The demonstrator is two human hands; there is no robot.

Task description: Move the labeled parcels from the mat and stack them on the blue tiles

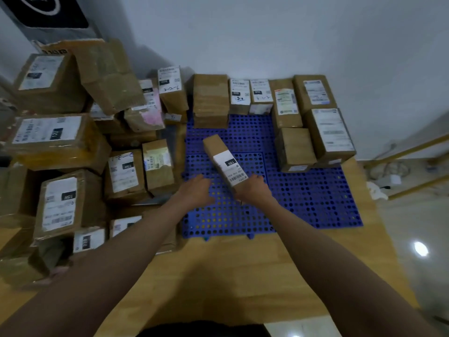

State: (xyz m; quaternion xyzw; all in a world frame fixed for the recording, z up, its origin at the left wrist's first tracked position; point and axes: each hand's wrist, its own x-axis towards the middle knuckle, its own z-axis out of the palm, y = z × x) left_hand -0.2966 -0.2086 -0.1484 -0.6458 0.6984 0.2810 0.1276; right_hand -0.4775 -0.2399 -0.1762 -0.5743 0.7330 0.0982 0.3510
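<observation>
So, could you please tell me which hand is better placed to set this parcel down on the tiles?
Right hand: it grips the parcel over the blue tiles; left hand holds nothing.

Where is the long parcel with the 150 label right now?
The long parcel is mid-frame in the head view, tilted over the blue tiles, its near end gripped by the right hand, the left hand beside it.

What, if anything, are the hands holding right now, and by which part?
The right hand grips the long labeled parcel by its near end; the left hand holds nothing.
</observation>
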